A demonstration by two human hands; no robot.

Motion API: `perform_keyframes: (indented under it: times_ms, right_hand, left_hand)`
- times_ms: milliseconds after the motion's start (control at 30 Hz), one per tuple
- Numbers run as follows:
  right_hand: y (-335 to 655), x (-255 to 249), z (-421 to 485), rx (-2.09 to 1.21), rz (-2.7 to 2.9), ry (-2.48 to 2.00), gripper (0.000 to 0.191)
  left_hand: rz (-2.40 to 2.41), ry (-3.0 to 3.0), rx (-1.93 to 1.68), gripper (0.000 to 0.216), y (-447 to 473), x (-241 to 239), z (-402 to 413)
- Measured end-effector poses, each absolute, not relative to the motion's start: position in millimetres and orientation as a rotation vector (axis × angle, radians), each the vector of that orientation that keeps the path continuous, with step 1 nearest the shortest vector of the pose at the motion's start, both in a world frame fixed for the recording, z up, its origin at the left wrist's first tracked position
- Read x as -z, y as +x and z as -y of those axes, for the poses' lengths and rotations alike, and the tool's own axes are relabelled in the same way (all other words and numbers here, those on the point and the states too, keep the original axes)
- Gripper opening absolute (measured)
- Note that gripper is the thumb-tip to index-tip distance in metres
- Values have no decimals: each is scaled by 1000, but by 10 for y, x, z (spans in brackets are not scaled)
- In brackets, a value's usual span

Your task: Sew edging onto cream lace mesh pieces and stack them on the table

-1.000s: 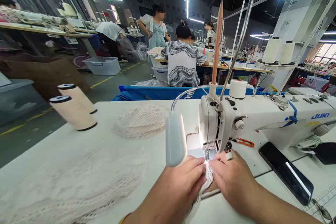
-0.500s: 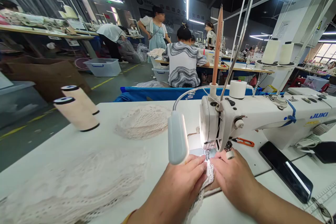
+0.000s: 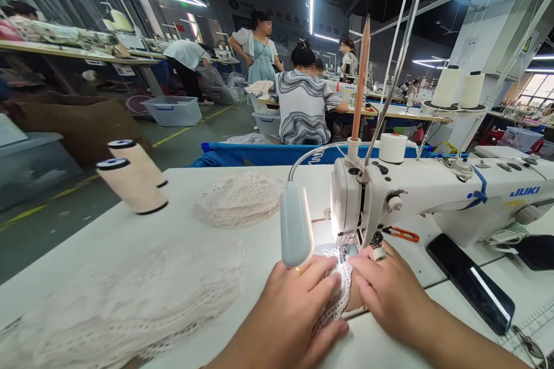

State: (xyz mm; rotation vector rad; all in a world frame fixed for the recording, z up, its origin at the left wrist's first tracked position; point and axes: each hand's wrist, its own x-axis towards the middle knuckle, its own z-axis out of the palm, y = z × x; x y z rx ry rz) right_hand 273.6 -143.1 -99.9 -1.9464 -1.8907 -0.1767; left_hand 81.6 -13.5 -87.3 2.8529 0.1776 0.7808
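Observation:
A strip of white eyelet lace (image 3: 345, 285) runs under the needle and presser foot (image 3: 343, 251) of a white sewing machine (image 3: 402, 187). On its left side my left hand (image 3: 298, 300) lies with fingers stretched over the lace and thumb spread away, a ring on one finger. From the right, my right hand (image 3: 389, 288) has its fingers closed together at the lace edge, close to the foot. Part of the lace is covered by my left hand. A lit grey lamp (image 3: 296, 225) hangs just above that hand.
Lace heaps (image 3: 130, 294) and another lace pile (image 3: 240, 199) lie at left, near two thread cones (image 3: 132, 187). An orange-handled thread snipper (image 3: 401, 234), a phone (image 3: 471, 282) and a clear ruler (image 3: 534, 323) are at right. Beyond the blue cloth trough (image 3: 259, 154), people work at other tables.
My left hand has loosened its bunched fingers and spread its thumb away, showing more lace beneath. My right hand stays nearly in place beside the foot. The view has shifted slightly.

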Motion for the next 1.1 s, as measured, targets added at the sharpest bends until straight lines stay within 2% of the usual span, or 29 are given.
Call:
perform_keyframes:
  times_ms: [133, 267, 367, 433, 500, 700, 833, 933, 1000, 1100]
  right_hand:
    - [2730, 966, 1473, 51, 1915, -1867, 21]
    - [2713, 965, 1453, -48, 1914, -1818, 22]
    - [2716, 984, 1401, 11, 1926, -1838, 4]
    - [2724, 991, 1375, 45, 1934, -1839, 12]
    - [2728, 989, 1369, 27, 1930, -1816, 12]
    - [2707, 989, 1369, -36, 1927, -1808, 2]
    - [2722, 973, 1333, -43, 1853, -1814, 15]
    - [2737, 933, 1310, -132, 1726, -1774, 16]
    - [2736, 913, 1296, -180, 1648, -1765, 18]
    - [2724, 907, 1279, -229, 1578, -1763, 21]
  left_hand:
    - [-167, 2807, -935, 18, 819, 1058, 215]
    - [-119, 2705, -952, 31, 881, 993, 195]
    - [-166, 2647, -820, 20, 862, 844, 182]
    - [-158, 2639, -786, 8, 833, 792, 187]
    - [-148, 2656, -769, 19, 820, 801, 194]
    - [-183, 2671, -785, 31, 878, 879, 186]
    - [-240, 2589, -732, 19, 906, 818, 153]
    - [-243, 2568, -689, 8, 944, 816, 58]
    - [-281, 2546, -655, 20, 985, 835, -24]
    - [-356, 2484, -592, 27, 1044, 841, -104]
